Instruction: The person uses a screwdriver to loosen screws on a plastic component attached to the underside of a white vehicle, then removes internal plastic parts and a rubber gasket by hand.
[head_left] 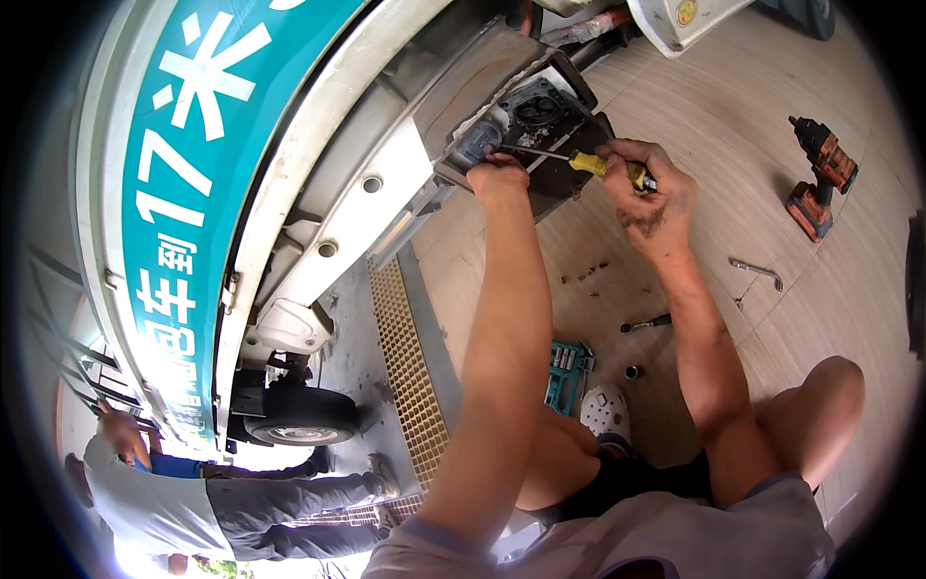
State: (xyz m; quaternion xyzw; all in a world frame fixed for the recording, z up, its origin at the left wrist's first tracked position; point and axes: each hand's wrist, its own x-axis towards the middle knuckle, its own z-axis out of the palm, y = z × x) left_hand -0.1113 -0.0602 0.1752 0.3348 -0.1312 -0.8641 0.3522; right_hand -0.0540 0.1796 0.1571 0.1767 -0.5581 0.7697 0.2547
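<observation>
Looks maybe halfway: black round-mouthed metal housing [537,108] is exposed, right hand [651,193] is wrapped round a yellow-handled steel screwdriver [586,163] aimed at the adjacent grey rounded part [476,142], left hand [500,177] there too (can't tell its grip), refitting probably left.

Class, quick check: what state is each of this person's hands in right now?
Left hand: at the dark grey part; whether it grips anything cannot be told.
Right hand: closed, holding the yellow-handled screwdriver.
</observation>
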